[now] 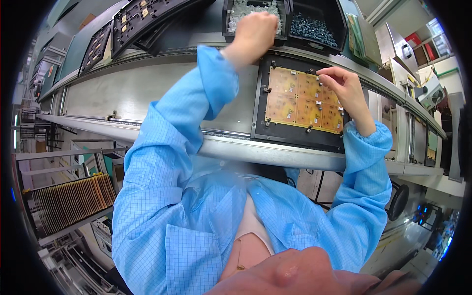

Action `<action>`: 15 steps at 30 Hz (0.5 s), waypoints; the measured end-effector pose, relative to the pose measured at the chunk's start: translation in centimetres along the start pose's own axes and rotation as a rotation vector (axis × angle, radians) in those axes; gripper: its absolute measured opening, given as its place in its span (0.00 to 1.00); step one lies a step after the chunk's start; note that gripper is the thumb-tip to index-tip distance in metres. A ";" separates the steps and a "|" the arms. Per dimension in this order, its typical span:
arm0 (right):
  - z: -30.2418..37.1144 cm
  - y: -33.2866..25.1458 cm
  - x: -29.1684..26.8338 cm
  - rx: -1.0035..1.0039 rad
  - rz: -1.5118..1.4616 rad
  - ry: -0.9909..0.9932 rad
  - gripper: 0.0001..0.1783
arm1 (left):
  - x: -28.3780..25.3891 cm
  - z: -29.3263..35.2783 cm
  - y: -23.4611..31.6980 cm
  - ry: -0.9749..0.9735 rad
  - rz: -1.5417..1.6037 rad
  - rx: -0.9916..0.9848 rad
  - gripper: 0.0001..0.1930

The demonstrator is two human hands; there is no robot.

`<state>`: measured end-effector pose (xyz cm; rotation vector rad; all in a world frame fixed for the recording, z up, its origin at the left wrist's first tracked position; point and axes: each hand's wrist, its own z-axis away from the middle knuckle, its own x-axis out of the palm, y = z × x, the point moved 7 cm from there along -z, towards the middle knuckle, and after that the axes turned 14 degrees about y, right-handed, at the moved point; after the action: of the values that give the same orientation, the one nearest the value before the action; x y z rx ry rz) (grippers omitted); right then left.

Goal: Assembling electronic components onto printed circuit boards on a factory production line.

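My left hand (255, 33) is over a black bin (229, 22) of small white plastic parts (242, 11). Its fingers curl down toward them, and the tips are hidden. My right hand (346, 91) is at the far right of a yellow circuit board panel (295, 101), thumb and forefinger drawn together. Anything between them is too small to name. The panel lies in a black carrier frame (259, 105) with dark clips round it, and a few small white parts (318, 103) stand on it.
A second black bin (339, 42) holds small dark blue parts. Black carrier trays (147, 24) lean at the far left. The carrier sits on a conveyor with metal rails (226, 147). A rack of upright boards (71, 201) stands at the left.
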<state>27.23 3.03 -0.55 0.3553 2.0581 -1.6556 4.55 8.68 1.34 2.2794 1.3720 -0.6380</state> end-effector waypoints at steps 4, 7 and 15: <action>0.8 0.8 1.9 0.158 -0.143 -0.103 0.12 | 3.8 0.5 -3.9 -0.202 -0.032 -0.075 0.06; 1.3 1.8 2.8 0.251 -0.248 -0.142 0.12 | 5.8 0.5 -4.6 -0.251 -0.106 -0.073 0.05; 3.1 4.2 3.4 0.421 -0.474 -0.152 0.13 | 4.9 -0.3 -4.0 -0.197 0.226 -0.189 0.09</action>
<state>26.97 0.68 -6.30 -0.1420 1.7572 -2.3234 3.02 14.09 -1.66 2.1181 1.0199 -0.6123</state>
